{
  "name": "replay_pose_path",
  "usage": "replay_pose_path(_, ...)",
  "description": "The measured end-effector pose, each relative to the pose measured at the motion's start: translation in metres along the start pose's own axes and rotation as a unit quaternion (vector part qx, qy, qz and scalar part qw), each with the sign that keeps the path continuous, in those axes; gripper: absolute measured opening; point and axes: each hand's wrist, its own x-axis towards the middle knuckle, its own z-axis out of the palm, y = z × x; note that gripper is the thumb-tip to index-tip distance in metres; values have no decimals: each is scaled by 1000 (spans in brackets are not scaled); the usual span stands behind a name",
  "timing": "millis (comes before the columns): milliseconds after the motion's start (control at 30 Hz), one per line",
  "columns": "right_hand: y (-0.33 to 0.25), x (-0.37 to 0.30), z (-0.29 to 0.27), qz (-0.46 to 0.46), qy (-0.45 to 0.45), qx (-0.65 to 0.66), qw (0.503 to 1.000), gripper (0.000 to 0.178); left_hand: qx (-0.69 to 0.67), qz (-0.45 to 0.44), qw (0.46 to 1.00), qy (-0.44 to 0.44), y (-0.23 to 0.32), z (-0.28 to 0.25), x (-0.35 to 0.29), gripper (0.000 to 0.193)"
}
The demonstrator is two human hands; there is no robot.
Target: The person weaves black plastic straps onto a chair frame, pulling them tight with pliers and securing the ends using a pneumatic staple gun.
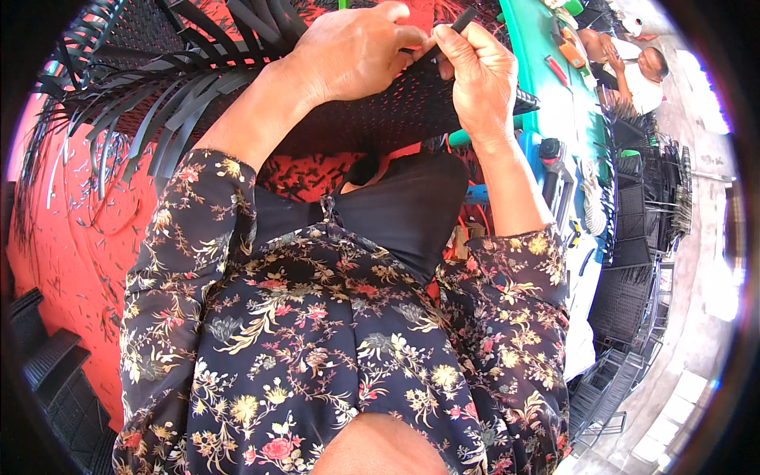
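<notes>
A short black flat strip [460, 23] slants up between my hands at the top of the view. My right hand [483, 83] pinches it between thumb and bent fingers. My left hand [356, 51] is curled from the other side, its fingertips closed around the strip's lower end, partly hidden there. Just below both hands lies a black woven panel [412, 107] with small holes, held above my lap. Many loose black strip ends [170, 103] fan out from its left side, below my left wrist.
A red floor cover [75, 261] strewn with black scraps spreads at left. To the right stands a green-and-white table [586, 103] with red-handled tools and a power tool [552, 158]. Another person [633, 75] sits beyond it. Black woven furniture [629, 293] is stacked at right.
</notes>
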Motion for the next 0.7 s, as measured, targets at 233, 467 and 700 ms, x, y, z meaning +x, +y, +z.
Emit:
replay_pose_path(233, -16, -15, 5, 47, 7, 31, 998, 28, 72, -72, 991, -87, 9, 3, -11, 19)
replay_pose_path(467, -32, -22, -1, 32, -12, 114, 993, 26, 49, -52, 996, -54, 15, 12, -23, 21)
replay_pose_path(700, -28, -8, -7, 60, -32, 35, 997, 23, 72, -49, 996, -25, 23, 20, -30, 22)
